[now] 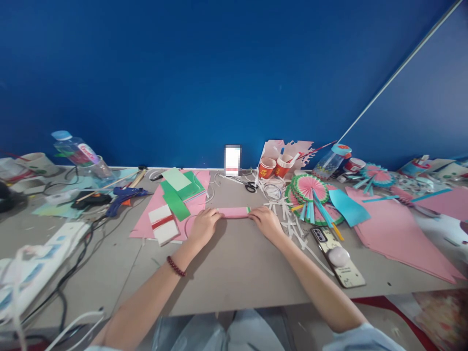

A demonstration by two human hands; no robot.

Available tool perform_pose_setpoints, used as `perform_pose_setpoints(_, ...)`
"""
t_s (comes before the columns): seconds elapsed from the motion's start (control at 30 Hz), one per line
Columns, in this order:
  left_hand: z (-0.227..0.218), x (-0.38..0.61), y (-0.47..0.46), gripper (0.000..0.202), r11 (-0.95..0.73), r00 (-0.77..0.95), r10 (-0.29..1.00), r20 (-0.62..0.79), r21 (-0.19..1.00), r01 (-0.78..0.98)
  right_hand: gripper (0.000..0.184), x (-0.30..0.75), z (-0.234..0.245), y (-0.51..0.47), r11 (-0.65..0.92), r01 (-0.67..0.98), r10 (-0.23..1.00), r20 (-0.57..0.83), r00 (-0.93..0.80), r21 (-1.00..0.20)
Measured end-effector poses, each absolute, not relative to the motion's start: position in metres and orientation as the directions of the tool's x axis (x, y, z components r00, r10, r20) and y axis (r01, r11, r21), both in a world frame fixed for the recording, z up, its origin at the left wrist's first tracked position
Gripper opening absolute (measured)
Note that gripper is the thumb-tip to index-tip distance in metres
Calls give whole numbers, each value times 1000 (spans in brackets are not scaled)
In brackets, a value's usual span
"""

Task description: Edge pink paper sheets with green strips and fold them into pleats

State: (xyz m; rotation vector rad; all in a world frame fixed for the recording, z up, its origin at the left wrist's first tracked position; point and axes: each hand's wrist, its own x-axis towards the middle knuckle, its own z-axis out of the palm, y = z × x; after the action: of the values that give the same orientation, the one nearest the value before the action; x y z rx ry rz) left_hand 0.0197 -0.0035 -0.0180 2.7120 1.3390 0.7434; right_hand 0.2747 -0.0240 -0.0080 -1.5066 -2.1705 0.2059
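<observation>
A narrow folded strip of pink paper (pixel 234 212) with a green edge at its right end lies across the middle of the grey table (pixel 234 263). My left hand (pixel 204 225) presses down on its left end with fingers curled. My right hand (pixel 266 222) pinches its right end. A dark red bead bracelet (pixel 176 266) is on my left wrist.
Pink and green paper sheets (pixel 181 195) and a white pad (pixel 163 224) lie to the left, with a blue glue gun (pixel 122 197), cables and a water bottle (pixel 78 152). To the right are a phone (pixel 338 256), white paper strips, pleated fans (pixel 309 192), cups (pixel 274 166), scissors (pixel 251 186) and pink sheets (pixel 398 229).
</observation>
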Motion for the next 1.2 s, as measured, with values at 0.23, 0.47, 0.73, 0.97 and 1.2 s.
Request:
perform_pose_setpoints(0.23,-18,19,5,17,-572,388,809,441,441,692,17,278,-17,-15,371,731,919,338,-202,-573)
perform_pose_setpoints(0.47,-19,17,13,18,-559,383,829,408,617,554,14,277,-19,-9,350,702,926,341,-160,-621)
perform_pose_setpoints(0.73,-21,18,15,14,-533,352,846,400,635,559,15,276,-21,-6,274,685,948,309,-75,-675)
perform_pose_setpoints(0.97,-20,19,14,13,-530,347,848,400,632,565,15,276,-22,-5,248,688,952,304,-41,-682)
perform_pose_setpoints(1.2,-19,18,12,15,-547,347,836,425,598,585,14,276,-21,-6,251,687,951,308,-42,-682)
